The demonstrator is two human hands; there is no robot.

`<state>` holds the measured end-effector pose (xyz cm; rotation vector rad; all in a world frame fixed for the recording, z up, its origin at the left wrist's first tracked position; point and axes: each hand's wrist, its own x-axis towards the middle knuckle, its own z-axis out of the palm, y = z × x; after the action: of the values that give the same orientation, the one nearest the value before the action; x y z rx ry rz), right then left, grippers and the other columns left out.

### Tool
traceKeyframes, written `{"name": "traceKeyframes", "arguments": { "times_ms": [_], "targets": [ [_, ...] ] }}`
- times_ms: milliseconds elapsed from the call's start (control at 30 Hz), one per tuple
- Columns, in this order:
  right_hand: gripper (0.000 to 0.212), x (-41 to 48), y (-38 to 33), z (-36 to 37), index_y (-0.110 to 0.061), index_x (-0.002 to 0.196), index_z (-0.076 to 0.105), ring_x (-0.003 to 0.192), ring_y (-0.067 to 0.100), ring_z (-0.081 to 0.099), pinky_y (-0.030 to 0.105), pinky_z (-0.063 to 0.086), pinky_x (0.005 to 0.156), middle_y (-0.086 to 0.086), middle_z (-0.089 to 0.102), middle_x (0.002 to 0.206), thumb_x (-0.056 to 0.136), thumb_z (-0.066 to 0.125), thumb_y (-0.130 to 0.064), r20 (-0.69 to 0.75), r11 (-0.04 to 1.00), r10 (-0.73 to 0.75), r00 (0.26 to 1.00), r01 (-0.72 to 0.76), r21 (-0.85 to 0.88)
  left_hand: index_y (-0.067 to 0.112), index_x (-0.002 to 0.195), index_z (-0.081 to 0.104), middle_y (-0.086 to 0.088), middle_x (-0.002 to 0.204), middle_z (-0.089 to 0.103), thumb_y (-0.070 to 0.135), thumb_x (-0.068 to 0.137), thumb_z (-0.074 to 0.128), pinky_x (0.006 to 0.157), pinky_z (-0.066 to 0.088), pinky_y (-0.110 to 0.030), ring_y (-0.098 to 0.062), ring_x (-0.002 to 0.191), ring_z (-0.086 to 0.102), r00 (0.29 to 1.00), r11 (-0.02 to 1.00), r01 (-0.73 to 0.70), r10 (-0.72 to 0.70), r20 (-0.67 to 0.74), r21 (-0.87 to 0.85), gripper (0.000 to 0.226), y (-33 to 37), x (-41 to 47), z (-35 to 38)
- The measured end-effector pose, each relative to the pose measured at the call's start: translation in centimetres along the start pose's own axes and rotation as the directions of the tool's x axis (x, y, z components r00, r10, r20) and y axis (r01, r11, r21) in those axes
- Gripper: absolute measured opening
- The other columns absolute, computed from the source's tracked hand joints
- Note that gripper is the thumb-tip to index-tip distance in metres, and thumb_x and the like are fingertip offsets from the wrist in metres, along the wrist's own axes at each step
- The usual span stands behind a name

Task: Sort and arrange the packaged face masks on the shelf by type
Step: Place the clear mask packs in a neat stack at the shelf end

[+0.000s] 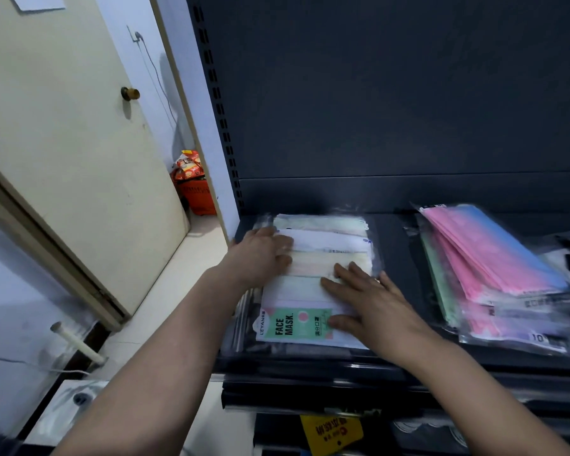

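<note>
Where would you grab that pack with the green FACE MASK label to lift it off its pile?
I'd pinch the green-label pack at its near short edge, coming from the shelf front. It lies flat on the pile, so only edges offer purchase; the back panel blocks the far end, and the right hand lies flat on its right side.

on the dark shelf (392, 232) lie two piles of clear mask packs, apart from each other. the left pile (326, 240) holds pale pastel packs, white, cream and mint, stacked flat and stepped back toward the rear. its top pack (297, 291) shows a green label (293, 325) reading "face mask." at the front end. a left hand (260, 255) and a right hand (372, 304) rest flat on this pile. the right pile (494, 258) is pink and blue packs fanned askew, with a green pack (438, 284) under them.
</note>
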<state>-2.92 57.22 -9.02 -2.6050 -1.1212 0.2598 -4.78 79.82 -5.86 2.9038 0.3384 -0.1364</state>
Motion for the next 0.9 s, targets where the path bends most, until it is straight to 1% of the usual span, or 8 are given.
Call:
{"name": "traceKeyframes", "arguments": {
  "times_ms": [67,133,200,333,533,733,833,900],
  "targets": [
    [0.062,-0.2,-0.1,0.2,-0.046,0.145,0.023,0.146,0.013,-0.01,0.044,-0.005,0.117,-0.014,0.003,0.159,0.089,0.05,-0.054,-0.053,1.0,0.018,0.998,-0.018,-0.002,0.034,0.15,0.028,0.003,0.162,0.015,0.042,0.1,0.038,0.117,0.015,-0.056,-0.022,0.148,0.014,0.999,0.999,-0.045,0.045,-0.003,0.012,0.052,0.6,0.8,-0.3],
    [0.06,-0.5,-0.3,0.4,-0.048,0.144,0.022,0.147,0.019,-0.009,0.046,-0.004,0.117,-0.012,0.003,0.159,0.09,0.047,-0.055,-0.054,0.998,0.067,0.996,-0.067,-0.01,0.031,0.151,0.025,0.003,0.162,0.016,0.045,0.101,0.033,0.118,0.012,-0.056,-0.021,0.149,0.013,0.995,0.997,-0.074,0.071,0.069,0.039,0.053,1.4,1.5,-0.4],
    [0.06,-0.4,-0.3,0.6,-0.048,0.145,0.021,0.147,0.021,-0.008,0.046,-0.004,0.117,-0.01,0.002,0.16,0.091,0.046,-0.055,-0.046,0.995,0.102,0.994,-0.103,-0.019,0.026,0.148,0.034,-0.003,0.158,0.027,0.047,0.1,0.035,0.117,0.018,-0.053,-0.024,0.145,0.022,0.988,0.996,-0.074,0.066,0.141,0.054,0.052,1.8,1.6,-0.4],
    [0.06,-0.2,0.0,0.5,-0.047,0.144,0.023,0.147,0.018,-0.008,0.046,-0.004,0.117,-0.011,0.003,0.159,0.09,0.05,-0.053,-0.048,0.994,0.101,0.994,-0.099,0.042,0.022,0.14,0.046,-0.006,0.148,0.042,0.043,0.097,0.047,0.112,0.032,-0.041,-0.025,0.135,0.039,0.987,0.996,-0.087,0.082,0.137,0.031,0.049,1.1,1.3,-0.4],
    [0.071,-0.9,-0.3,0.3,-0.051,0.142,0.022,0.145,0.011,-0.017,0.052,-0.003,0.116,-0.018,-0.004,0.157,0.08,0.053,-0.065,0.027,0.994,0.059,0.998,-0.062,0.094,0.04,0.151,0.022,0.008,0.163,0.011,0.058,0.096,0.033,0.119,0.009,-0.055,-0.02,0.15,0.009,0.989,0.994,-0.103,0.098,0.107,0.039,0.058,1.9,3.3,0.1],
    [0.074,-0.7,-0.1,-0.4,-0.05,0.143,0.023,0.145,0.011,-0.013,0.049,0.002,0.117,-0.017,-0.001,0.158,0.079,0.057,-0.064,0.028,0.994,0.066,0.997,-0.068,0.085,0.037,0.15,0.028,0.006,0.16,0.024,0.055,0.097,0.034,0.119,0.019,-0.041,-0.023,0.146,0.023,0.97,0.989,-0.149,0.144,0.194,0.012,0.056,2.2,4.7,0.7],
    [0.075,-0.6,-0.4,-0.9,-0.05,0.142,0.024,0.146,0.012,-0.011,0.05,0.001,0.118,-0.016,0.001,0.159,0.078,0.058,-0.064,0.04,0.994,0.07,0.997,-0.073,0.076,0.037,0.151,0.024,0.004,0.162,0.015,0.05,0.099,0.037,0.12,0.017,-0.041,-0.022,0.148,0.019,0.973,0.991,-0.132,0.135,0.187,-0.03,0.055,2.0,4.1,0.2],
    [0.074,-0.4,-0.6,-1.4,-0.047,0.143,0.026,0.146,0.013,-0.008,0.05,0.002,0.118,-0.014,0.003,0.159,0.078,0.058,-0.064,-0.031,0.986,0.078,0.996,-0.072,0.153,0.035,0.153,0.018,0.004,0.164,0.005,0.045,0.1,0.038,0.121,0.013,-0.045,-0.022,0.15,0.009,0.985,0.991,-0.117,0.124,0.119,-0.065,0.057,1.6,3.1,-0.3]
  ]
}}
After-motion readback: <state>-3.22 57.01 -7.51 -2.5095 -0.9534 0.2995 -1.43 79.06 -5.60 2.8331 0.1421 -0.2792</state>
